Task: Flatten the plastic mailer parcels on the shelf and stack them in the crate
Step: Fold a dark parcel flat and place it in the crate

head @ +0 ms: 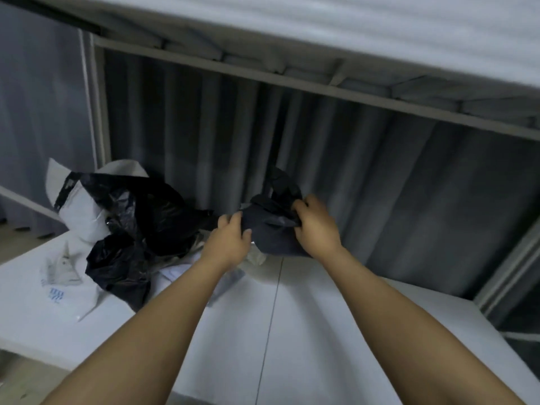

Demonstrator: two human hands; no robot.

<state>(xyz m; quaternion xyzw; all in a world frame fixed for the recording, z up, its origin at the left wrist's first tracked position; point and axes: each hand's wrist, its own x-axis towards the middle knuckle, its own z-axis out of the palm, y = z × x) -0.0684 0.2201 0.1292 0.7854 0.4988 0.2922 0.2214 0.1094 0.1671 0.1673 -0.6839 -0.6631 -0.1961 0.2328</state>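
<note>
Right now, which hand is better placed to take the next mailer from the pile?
Left. The left hand grips the dark mailer on the side nearest the pile; the right hand is farther away.

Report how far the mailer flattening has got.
Done: nothing visibly; no crate or flattened stack is in view. In hand: the left hand and right hand both grip a crumpled dark mailer above the white shelf. Left: a heap of black and white mailers sits crumpled at the left, with a small white scrap beside it.
</note>
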